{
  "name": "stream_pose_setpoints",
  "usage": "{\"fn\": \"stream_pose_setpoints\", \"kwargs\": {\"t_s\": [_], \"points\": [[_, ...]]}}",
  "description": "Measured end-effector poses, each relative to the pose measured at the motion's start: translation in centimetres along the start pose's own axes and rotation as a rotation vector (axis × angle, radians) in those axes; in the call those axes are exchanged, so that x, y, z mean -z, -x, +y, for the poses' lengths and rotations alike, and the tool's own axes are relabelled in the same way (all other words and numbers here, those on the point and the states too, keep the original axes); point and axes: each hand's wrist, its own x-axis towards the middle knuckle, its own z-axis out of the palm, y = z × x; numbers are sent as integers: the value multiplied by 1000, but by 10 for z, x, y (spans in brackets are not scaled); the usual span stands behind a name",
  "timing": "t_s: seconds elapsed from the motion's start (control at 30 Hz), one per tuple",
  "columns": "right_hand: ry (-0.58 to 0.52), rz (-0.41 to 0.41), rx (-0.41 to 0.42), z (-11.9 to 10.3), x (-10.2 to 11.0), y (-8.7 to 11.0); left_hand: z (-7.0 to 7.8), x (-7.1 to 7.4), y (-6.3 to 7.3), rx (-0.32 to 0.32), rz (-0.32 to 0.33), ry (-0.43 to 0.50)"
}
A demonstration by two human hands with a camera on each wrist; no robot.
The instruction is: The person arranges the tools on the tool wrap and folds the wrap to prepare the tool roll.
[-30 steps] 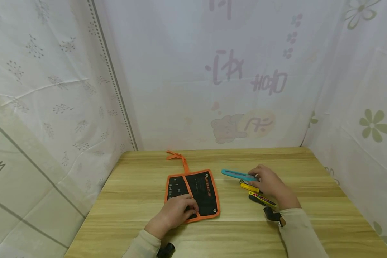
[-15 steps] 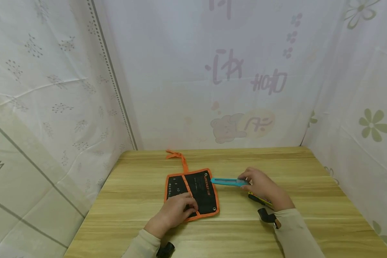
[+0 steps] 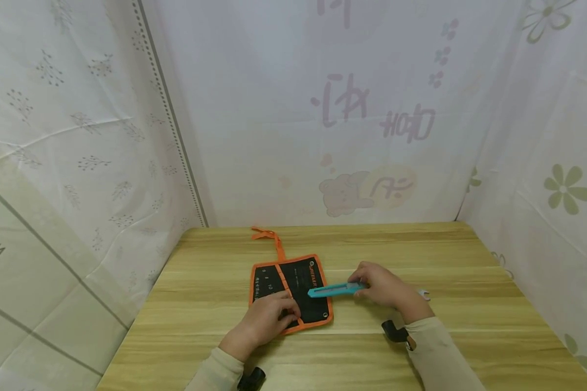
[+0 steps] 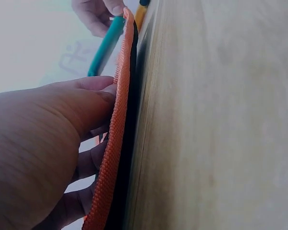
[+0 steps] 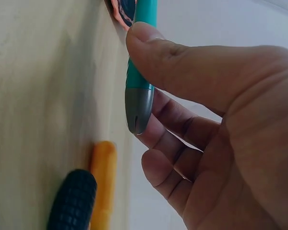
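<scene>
A black tool pouch (image 3: 298,282) with orange edging lies flat on the table in the head view. My left hand (image 3: 271,317) rests over its near part, with curled fingers and thumb pinching the pouch's fabric near the diagonal orange pocket edge. The left wrist view shows thumb and fingers (image 4: 93,103) against the orange trim (image 4: 116,134). My right hand (image 3: 383,285) pinches the rear end of a blue utility knife (image 3: 335,290), whose tip reaches over the pouch's right half. Its grey end (image 5: 139,108) points back toward my palm in the right wrist view.
Beneath my right hand lie a yellow tool (image 5: 103,182) and a black ribbed handle (image 5: 72,203). A silver open wrench end (image 3: 424,295) shows beside the right wrist. An orange tie (image 3: 274,239) runs from the pouch toward the table's back edge. Patterned curtains (image 3: 298,136) surround the table.
My right hand has carried the blue utility knife left and nearer, from beside the yellow tools to over the pouch's right side. The left hand and pouch have barely moved.
</scene>
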Motion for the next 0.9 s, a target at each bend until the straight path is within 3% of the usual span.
{"fn": "stream_pose_setpoints", "kwargs": {"t_s": [0.9], "points": [[0,-110,61,-18,-21,-2,1,-1,0,7,19,-24]]}}
